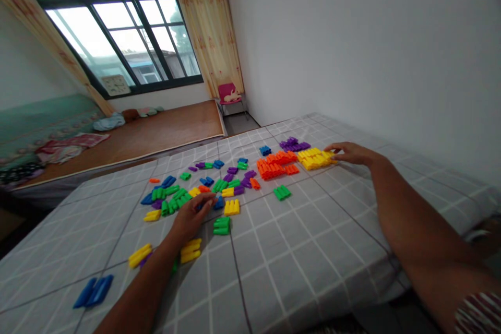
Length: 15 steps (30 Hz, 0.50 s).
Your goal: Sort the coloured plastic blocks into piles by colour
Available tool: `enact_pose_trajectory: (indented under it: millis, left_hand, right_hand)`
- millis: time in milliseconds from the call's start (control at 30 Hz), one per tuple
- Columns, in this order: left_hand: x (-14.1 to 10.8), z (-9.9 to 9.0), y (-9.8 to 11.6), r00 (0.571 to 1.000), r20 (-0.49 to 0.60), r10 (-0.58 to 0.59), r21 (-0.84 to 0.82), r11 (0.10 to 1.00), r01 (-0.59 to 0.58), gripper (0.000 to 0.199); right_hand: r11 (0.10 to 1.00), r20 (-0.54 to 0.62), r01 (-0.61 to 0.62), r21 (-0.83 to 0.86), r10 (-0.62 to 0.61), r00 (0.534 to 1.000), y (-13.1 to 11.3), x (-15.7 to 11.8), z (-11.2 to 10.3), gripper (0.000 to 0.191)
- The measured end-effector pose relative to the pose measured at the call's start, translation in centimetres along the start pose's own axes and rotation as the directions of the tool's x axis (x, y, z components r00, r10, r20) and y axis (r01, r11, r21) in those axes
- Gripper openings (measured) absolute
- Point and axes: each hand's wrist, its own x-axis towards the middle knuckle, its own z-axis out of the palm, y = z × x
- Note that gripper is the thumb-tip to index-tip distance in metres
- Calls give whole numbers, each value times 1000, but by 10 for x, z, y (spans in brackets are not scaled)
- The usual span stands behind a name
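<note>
Small ribbed plastic building blocks lie on the checked cloth, sorted by colour on the right. My right hand (350, 152) is at the right edge of the stacked yellow blocks (313, 158), thumb and fingers closed on a yellow block there. Left of that stack lie orange blocks (272, 168), with purple blocks (293, 144) behind. My left hand (196, 211) is over the front of a mixed pile, fingers curled in beside a blue block (218, 203); what they hold, if anything, is hidden. Green blocks (178, 199) lie left of it, and a yellow block (232, 207) to its right.
The grey checked cloth (297, 250) covers a bed or table against a white wall (352, 52). Blue blocks (94, 291) lie near left; a lone green block (282, 192) sits in the middle. Beyond are a brown mat (168, 135), a pink chair (227, 92) and a curtained window.
</note>
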Motion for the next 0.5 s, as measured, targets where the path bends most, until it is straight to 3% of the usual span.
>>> enact_pose_trajectory:
  millis: [200,300,400,433,500]
  left_hand:
    - [-1,-4,12,1000,-23,-8,40,999,9,39]
    - [-1,-9,14,998,-65,3,72,997,1,36]
    - [-1,-17,13,996,-91,23,93,996,-14,36]
    - [-1,-19,12,996,-85,31,94,995,-23,37]
    - [-2,-24,11,997,-57,47,93,995,-42,37]
  right_hand:
    - [1000,-8,3,31,-3,1000,8,-5,2,54]
    - [1000,-131,-26,-10,24,991,3,-6,-2,51]
    - [996,-352,-68,-61,43,935,-28,0,-4,47]
    - [997,-377,-44,-66,16,926,-45,3,-2,46]
    - [995,-263,87,-56,-99,960,-83,8,7,44]
